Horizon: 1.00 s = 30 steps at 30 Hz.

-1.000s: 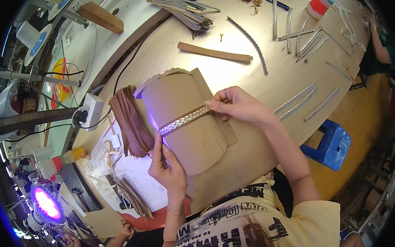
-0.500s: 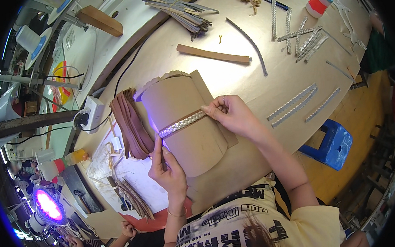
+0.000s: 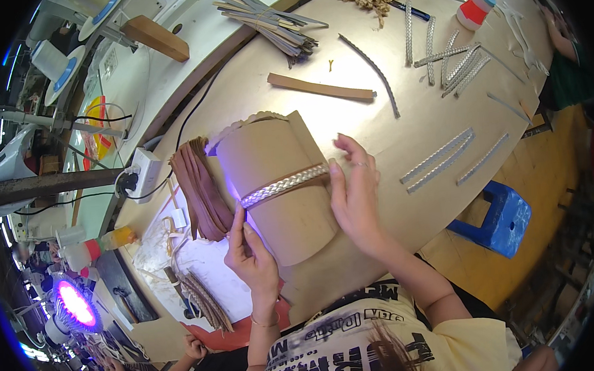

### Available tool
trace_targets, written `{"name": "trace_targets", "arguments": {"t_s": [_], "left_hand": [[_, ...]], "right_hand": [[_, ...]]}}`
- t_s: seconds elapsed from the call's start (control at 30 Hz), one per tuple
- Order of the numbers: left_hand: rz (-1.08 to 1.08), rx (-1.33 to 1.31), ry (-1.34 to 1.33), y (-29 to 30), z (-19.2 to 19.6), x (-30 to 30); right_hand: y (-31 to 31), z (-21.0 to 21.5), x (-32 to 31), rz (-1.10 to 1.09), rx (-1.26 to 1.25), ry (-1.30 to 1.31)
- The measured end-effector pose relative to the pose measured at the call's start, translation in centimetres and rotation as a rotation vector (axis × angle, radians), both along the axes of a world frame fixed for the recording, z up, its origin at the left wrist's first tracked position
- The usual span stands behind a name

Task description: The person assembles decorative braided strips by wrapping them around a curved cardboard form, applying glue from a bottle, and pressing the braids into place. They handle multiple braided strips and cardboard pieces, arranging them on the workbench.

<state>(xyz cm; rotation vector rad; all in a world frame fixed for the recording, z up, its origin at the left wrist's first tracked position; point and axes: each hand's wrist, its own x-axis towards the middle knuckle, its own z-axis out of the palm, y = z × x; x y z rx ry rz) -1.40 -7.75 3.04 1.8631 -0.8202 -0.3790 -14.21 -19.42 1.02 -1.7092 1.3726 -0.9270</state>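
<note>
A silver braided strip (image 3: 285,185) with a brown backing lies across a curved tan cardboard form (image 3: 267,150). My left hand (image 3: 252,256) pins the strip's left end with its raised index fingertip; its other fingers are curled and the thumb stands apart. At the strip's right end, my right hand (image 3: 355,199) is open, its fingers spread and the thumb beside the form's edge. Whether the thumb touches the strip is hard to tell. A bundle of brown leather strips (image 3: 201,191) rests against the form's left side.
Loose silver braided strips (image 3: 438,160) lie to the right, and more (image 3: 463,66) farther back. A tan strip (image 3: 321,87) and a dark braid (image 3: 372,72) lie beyond the form. A bottle (image 3: 476,8) stands far right. A blue stool (image 3: 493,218) sits beside the table; another person's hand (image 3: 194,346) shows lower left.
My right hand has let go of the strip's right end and opened, shifting slightly right. The strip now runs farther across the form. My left fingertip stays at its left end.
</note>
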Motion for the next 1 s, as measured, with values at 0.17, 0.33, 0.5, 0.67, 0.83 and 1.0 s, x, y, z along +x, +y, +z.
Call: {"name": "trace_targets", "arguments": {"t_s": [0.17,0.33,0.5,0.67,0.83,1.0], "left_hand": [[0.012,-0.042,0.044,-0.1,0.1,0.0],[0.004,0.031,-0.026,0.4,0.8,0.0],[-0.109,-0.073,-0.114,0.4,0.8,0.1],[-0.074,0.32,-0.559,1.1,1.2,-0.6],[-0.296,0.161,-0.004,0.5,1.7,-0.8],[-0.305,0.147,0.004,-0.2,1.6,-0.9]], "right_hand": [[1.2,2.4,0.2,0.04,-0.43,-0.034],[1.8,4.6,0.7,0.504,-0.268,-0.132],[2.1,4.2,3.2,0.786,-0.213,-0.089],[1.9,3.4,2.9,0.806,-0.204,-0.135],[1.8,2.6,2.1,0.803,-0.138,-0.192],[1.0,0.9,1.0,0.697,0.005,-0.312]]}}
